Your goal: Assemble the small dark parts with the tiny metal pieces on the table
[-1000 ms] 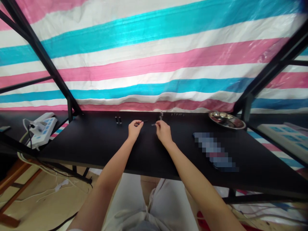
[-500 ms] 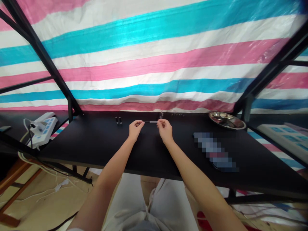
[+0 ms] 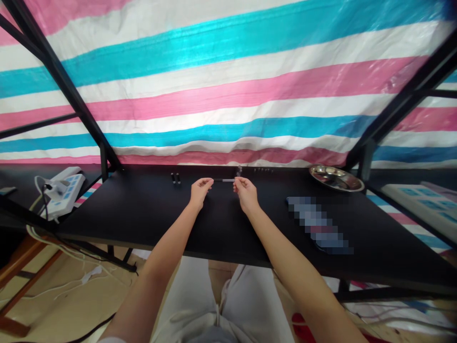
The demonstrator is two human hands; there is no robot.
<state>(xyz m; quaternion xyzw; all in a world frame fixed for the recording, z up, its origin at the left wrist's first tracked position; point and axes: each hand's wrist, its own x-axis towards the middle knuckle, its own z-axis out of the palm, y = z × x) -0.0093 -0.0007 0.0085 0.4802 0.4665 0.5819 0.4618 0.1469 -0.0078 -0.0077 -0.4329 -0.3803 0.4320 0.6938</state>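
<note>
Lap: pale trousers (image 3: 221, 309) of the seated person, below the table edge.
Table: one black table (image 3: 143, 214), both bare forearms reaching out over it.
Blurred patch: one long object (image 3: 319, 224) on the table to the right of the hands, pixelated, so nothing on it can be read.
Left hand: the left hand (image 3: 200, 190) is raised just over the table, thumb and fingertips pinched shut on the dark end of a thin rod.
Right hand: the right hand (image 3: 245, 193), near the left, is pinched the same way on the pale end.
Thin rod: one thin rod (image 3: 223, 180), level, spanning the gap between the two hands, above the middle of the table.
Power strip: one white power strip (image 3: 62, 190) off the table's left end; its markings are too small to read.
Cylinders: two small black cylinders (image 3: 175, 178), side by side, left of the left hand.
Dish: one round metal dish (image 3: 335, 177) at the far right of the table.
Small pieces: a row of tiny dark pieces (image 3: 263, 169) at the far edge, too small to count.
Backdrop: a striped tarp (image 3: 228, 95) in pink, white and blue.
</note>
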